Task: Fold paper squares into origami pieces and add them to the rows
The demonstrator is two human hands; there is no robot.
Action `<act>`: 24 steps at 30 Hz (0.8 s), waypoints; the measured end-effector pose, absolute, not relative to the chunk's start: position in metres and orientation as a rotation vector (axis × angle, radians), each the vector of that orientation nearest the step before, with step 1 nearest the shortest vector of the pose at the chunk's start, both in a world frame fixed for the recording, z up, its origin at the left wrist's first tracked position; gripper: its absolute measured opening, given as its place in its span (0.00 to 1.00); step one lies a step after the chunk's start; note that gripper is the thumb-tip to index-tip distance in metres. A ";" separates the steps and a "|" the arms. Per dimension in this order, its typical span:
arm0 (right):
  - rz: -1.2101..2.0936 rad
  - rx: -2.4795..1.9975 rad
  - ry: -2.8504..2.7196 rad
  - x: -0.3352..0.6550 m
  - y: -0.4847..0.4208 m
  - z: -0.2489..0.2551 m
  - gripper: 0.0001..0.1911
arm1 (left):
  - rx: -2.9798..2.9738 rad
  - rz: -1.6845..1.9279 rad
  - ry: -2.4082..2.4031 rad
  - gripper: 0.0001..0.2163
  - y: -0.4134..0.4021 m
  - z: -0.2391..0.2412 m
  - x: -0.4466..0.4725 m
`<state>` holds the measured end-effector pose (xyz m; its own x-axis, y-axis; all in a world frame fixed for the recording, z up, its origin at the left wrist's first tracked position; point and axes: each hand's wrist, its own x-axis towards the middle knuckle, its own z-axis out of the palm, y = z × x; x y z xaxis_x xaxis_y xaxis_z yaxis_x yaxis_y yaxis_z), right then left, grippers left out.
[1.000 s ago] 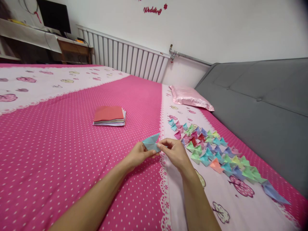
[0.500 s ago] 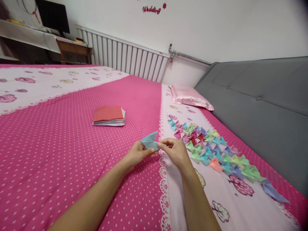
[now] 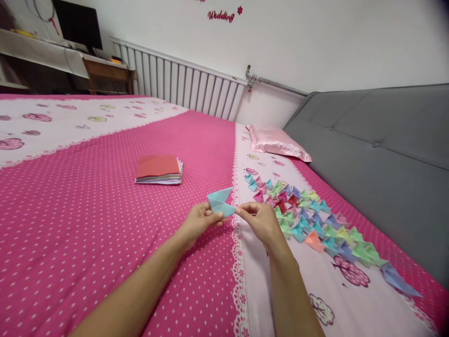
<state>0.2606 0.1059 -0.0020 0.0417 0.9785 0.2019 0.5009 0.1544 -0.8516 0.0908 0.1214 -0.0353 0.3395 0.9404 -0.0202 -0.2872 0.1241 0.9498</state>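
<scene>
A light blue folded paper [image 3: 219, 202] with two pointed flaps is held up above the bed, between both hands. My left hand [image 3: 201, 220] pinches its lower left part, thumb in front and fingers behind. At the right-hand tip, my right hand [image 3: 257, 217] grips the paper between thumb and forefinger. The flaps stand apart, one pointing up to the right and the other toward my right hand. Beyond my right hand lie rows of small folded paper boats [image 3: 312, 220] in blue, green, pink, purple, red, orange and yellow.
A stack of coloured paper [image 3: 157, 168] with a red top sheet rests on the pink dotted bedspread [image 3: 87, 210]. A pink pillow [image 3: 277, 142] lies by the grey headboard [image 3: 379, 135]. At the back are a radiator [image 3: 178, 77] and a desk with a monitor [image 3: 77, 25].
The light blue paper has turned slightly and shows more of its face. My right hand has shifted a little to the right, still pinching the tip.
</scene>
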 end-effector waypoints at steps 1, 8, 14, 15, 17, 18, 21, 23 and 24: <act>0.707 -1.468 -1.582 0.260 0.106 -0.002 0.10 | 1.056 1.049 0.783 0.14 0.122 -0.036 0.090; 0.771 -1.486 -1.578 0.260 0.106 -0.003 0.10 | 1.005 1.104 0.823 0.12 0.127 -0.046 0.088; 0.820 -1.343 -1.516 0.254 0.107 -0.002 0.10 | 0.985 1.141 0.820 0.13 0.127 -0.045 0.088; 0.831 -1.290 -1.497 0.252 0.106 -0.002 0.11 | 0.985 1.138 0.816 0.13 0.127 -0.045 0.088; 0.847 -1.198 -1.495 0.246 0.106 -0.002 0.12 | 0.989 1.127 0.801 0.13 0.127 -0.045 0.088; 0.848 -1.171 -1.510 0.243 0.106 -0.002 0.12 | 0.994 1.121 0.792 0.14 0.126 -0.045 0.088; 0.834 -1.148 -1.534 0.234 0.106 -0.006 0.13 | 1.015 1.098 0.770 0.15 0.125 -0.043 0.089; 0.815 -1.139 -1.499 0.228 0.106 -0.010 0.13 | 1.031 1.079 0.763 0.16 0.124 -0.041 0.089; 0.798 -1.140 -1.482 0.226 0.106 -0.011 0.13 | 1.037 1.072 0.759 0.16 0.124 -0.040 0.090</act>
<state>0.2261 0.1061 -0.0109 0.0088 0.9424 0.3344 0.2403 0.3226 -0.9155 0.0897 0.1236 -0.0404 0.3213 0.9469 -0.0136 -0.3276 0.1246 0.9366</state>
